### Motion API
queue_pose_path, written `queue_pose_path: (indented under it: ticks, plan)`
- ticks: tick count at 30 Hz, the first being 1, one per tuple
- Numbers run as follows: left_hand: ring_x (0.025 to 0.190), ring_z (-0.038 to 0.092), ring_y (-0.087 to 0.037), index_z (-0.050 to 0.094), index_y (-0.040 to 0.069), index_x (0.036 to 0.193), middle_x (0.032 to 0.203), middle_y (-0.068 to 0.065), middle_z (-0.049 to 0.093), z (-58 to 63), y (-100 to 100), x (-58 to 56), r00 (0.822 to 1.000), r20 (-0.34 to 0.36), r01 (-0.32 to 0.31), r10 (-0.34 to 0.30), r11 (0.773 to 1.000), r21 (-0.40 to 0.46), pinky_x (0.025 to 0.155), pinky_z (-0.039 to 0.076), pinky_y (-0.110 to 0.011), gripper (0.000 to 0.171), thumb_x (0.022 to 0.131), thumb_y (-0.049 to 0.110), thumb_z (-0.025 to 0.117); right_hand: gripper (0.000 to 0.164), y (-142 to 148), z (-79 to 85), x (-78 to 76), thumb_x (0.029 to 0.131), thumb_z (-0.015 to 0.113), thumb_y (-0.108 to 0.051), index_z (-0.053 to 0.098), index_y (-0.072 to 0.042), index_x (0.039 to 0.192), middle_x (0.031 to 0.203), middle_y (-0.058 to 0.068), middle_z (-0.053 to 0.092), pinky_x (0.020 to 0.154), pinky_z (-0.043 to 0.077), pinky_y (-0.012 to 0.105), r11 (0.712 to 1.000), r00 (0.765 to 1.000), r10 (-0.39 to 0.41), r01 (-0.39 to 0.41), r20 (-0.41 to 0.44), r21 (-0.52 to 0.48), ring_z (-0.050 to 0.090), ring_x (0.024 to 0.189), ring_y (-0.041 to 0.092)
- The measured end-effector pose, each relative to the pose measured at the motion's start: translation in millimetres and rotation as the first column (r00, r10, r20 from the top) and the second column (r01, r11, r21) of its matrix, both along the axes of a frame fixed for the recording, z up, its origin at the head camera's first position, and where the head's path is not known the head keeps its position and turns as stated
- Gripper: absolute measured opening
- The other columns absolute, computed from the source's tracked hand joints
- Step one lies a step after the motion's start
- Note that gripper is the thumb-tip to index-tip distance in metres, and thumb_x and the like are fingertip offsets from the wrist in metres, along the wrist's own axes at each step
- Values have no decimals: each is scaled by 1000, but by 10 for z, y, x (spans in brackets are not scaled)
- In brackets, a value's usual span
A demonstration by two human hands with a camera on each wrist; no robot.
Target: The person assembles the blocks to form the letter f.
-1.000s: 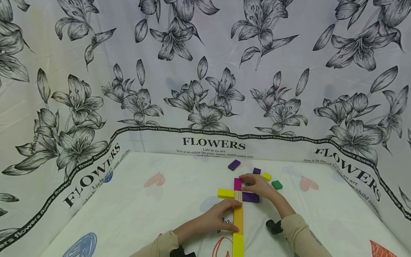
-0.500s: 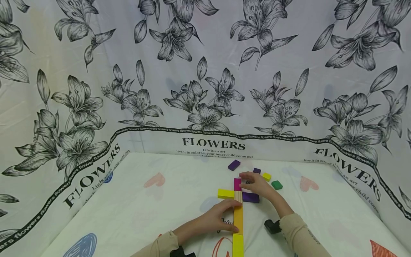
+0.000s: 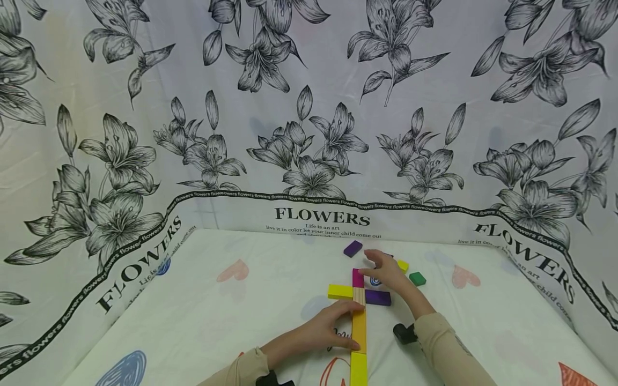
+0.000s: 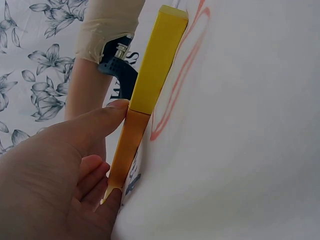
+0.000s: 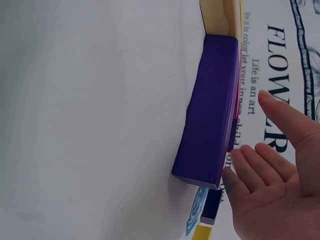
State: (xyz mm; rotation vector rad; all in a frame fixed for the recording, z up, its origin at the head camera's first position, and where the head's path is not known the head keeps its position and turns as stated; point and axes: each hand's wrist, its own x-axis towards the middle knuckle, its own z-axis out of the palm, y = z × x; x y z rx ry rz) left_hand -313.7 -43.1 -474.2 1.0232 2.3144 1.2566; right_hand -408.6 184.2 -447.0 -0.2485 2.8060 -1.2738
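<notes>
Wooden blocks lie end to end in a line with two side arms. My left hand (image 3: 318, 328) holds the orange block (image 3: 359, 328) between thumb and fingers, the thumb by its joint with the long yellow block (image 4: 159, 62) in the left wrist view. Beyond the orange block sits a plain wood block (image 3: 359, 295), flanked by a yellow block (image 3: 340, 291) on the left and a purple block (image 5: 207, 110) on the right. A pink block (image 3: 357, 277) tops the line. Beside it, my right hand (image 3: 390, 271) has its thumb and fingers spread, with nothing between them.
Loose blocks lie at the back: a purple one (image 3: 353, 249), a yellow one (image 3: 403, 266) partly behind the right hand, and a green one (image 3: 417, 279). A white printed cloth (image 3: 217, 321) covers the table, and a flower-patterned curtain (image 3: 270, 161) rises behind it.
My right hand has drawn away from the pink block, its fingers lifting and shifting back and right. My left hand stays on the orange block.
</notes>
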Motion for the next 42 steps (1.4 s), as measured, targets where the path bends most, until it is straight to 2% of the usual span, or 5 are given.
queue_pose_path:
  ticks: [8,16,21,27,42]
  plan:
    - [135,44,-7,45,24,143,144,12,48,27,-11,5,1000,2,2,-2,1000,2,117,36,-29,68,84,36,75,72,-25,-27,-118,88,73,-28,38,-8,148,152,17,42,113,37,53,999,1000,-26,26,6,-38,39,140,40]
    - [136,44,-10,45,21,143,145,8,49,31,-3,0,999,-42,17,-16,1000,9,117,36,-29,67,85,34,75,75,-32,9,-206,89,72,-29,36,-3,148,152,20,40,112,38,55,999,999,-33,33,-2,4,40,138,43]
    - [134,45,-9,45,22,143,144,9,50,32,-2,-1,1000,-24,7,-7,1000,4,117,36,-29,67,84,35,75,76,-43,32,-240,88,72,-29,35,0,147,152,22,39,114,36,54,1000,1000,-26,26,7,4,39,139,41]
    - [133,45,-6,46,23,143,143,10,50,24,0,-6,1000,-2,1,-1,1000,1,116,37,-28,66,84,36,75,75,-62,18,-293,88,73,-29,36,-1,147,153,22,38,114,36,52,999,998,-47,47,31,6,39,140,39]
    - [133,44,-5,46,25,142,143,12,50,-8,7,-8,1000,5,6,-6,1000,5,116,37,-28,65,84,35,75,81,-140,-49,-412,86,74,-34,34,-2,149,155,21,35,119,27,55,995,997,-58,54,50,89,30,145,39]
